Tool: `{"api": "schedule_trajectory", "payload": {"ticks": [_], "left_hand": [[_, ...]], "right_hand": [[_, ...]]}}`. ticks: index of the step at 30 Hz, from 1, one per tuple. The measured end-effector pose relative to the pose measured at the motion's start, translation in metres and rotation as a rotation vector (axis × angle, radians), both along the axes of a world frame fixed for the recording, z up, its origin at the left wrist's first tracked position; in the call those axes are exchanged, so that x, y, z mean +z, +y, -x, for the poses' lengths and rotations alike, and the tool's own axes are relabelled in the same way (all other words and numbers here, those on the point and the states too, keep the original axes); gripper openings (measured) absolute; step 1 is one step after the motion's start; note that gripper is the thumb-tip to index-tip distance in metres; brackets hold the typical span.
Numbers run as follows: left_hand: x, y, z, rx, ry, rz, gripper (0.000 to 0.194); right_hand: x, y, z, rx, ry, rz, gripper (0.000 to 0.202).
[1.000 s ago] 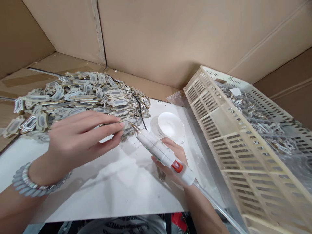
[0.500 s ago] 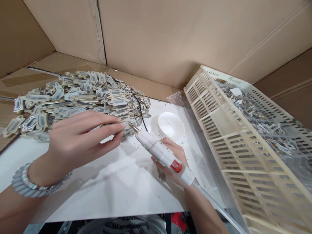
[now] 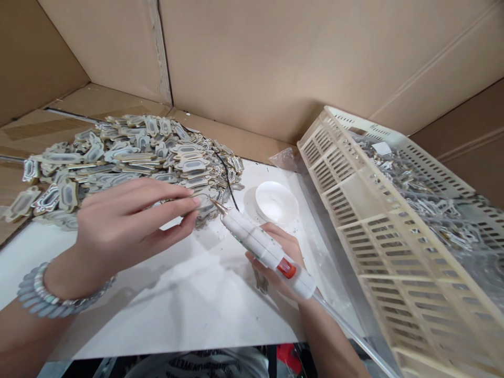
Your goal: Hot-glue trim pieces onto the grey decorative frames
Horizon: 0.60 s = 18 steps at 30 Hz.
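Note:
My left hand, with a beaded bracelet at the wrist, pinches a small frame-shaped piece by its edge; much of the piece is behind the fingers. My right hand is wrapped round a white pen-like tool with a red switch and a metal tip. That tip points at the right end of the held piece, close to it; whether they touch is hard to tell. Another small piece shows beneath my right hand. A large pile of similar frame-shaped pieces lies behind my left hand.
A white round dish stands right of the tool tip. At the right is a cream slatted crate with bagged metal pieces. A black cable crosses the pile. Cardboard walls rise behind the white work surface.
My left hand has shifted very slightly left. The tool in my right hand has moved slightly right, leaving a little more space between its tip and the left fingers.

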State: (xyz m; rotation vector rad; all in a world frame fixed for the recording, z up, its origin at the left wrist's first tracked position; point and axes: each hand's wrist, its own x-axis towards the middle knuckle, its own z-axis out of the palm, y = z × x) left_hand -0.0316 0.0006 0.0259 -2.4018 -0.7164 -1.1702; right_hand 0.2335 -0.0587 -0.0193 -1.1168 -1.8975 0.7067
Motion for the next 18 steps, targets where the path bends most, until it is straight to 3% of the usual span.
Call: {"api": "schedule_trajectory", "payload": {"ticks": [9, 14, 18], "left_hand": [[0.0, -0.002, 0.002, 0.032, -0.009, 0.15, 0.006], [0.001, -0.008, -0.012, -0.094, -0.111, 0.311, 0.008], [-0.007, -0.016, -0.028, -0.209, -0.159, 0.401, 0.012]], "right_hand": [[0.004, 0.001, 0.003, -0.107, 0.023, 0.058, 0.02], [0.012, 0.002, 0.004, -0.211, 0.12, 0.204, 0.022], [0.016, -0.002, 0.007, -0.182, 0.231, 0.395, 0.031]]}}
